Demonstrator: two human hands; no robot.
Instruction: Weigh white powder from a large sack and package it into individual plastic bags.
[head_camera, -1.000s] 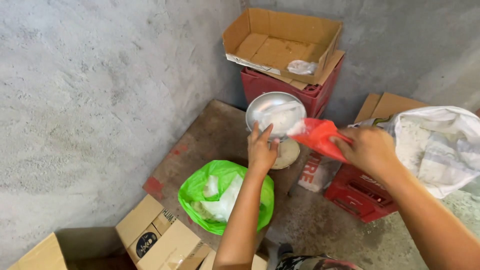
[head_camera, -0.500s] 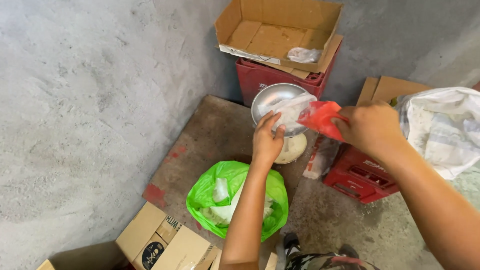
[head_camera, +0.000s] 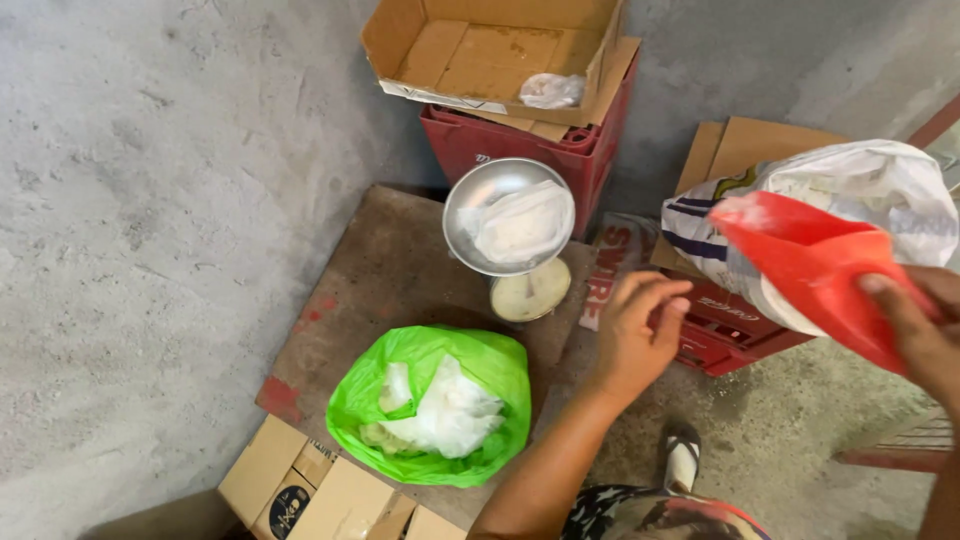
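Landmark: the scale pan (head_camera: 508, 215), on a board by the red crate (head_camera: 520, 145).

The pan holds a clear bag of white powder (head_camera: 520, 222), set dead centre, probably so the weight reads true; the dial (head_camera: 531, 292) sits just below the pan.

Your right hand (head_camera: 925, 325) is well right of the pan, closed around the rear of a red scoop (head_camera: 815, 270). The scoop mouth lies against the white sack (head_camera: 850, 200), apparently for refilling.

Your left hand (head_camera: 635, 335) hovers just right of and below the pan, fingers loosely curled, half open, holding nothing.

A green bag (head_camera: 440, 400) of filled packets lies below the pan.
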